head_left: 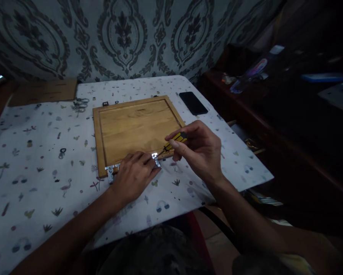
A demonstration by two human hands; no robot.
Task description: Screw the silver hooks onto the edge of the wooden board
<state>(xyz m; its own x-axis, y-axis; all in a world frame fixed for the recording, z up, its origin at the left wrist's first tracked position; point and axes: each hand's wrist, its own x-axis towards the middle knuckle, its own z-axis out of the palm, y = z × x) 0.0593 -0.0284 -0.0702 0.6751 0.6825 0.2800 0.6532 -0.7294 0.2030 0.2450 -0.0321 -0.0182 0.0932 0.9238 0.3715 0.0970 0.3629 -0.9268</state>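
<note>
A wooden panel [134, 128] with a raised frame lies flat on the table. Along its near edge sit two metal hinges, one [110, 170] at the left corner and one [155, 158] further right. My left hand [134, 175] rests on the panel's near edge with its fingers curled, pressing on the right hinge. My right hand [201, 151] pinches a small screwdriver [174, 141] with a yellow and black handle, its tip pointing down-left at that hinge.
The table wears a white cloth [34, 164] printed with small figures. A black phone [193, 102] lies at the back right. Loose metal fittings [79, 104] and a brown board [44, 91] lie at the back left. Dark furniture [274, 114] stands to the right.
</note>
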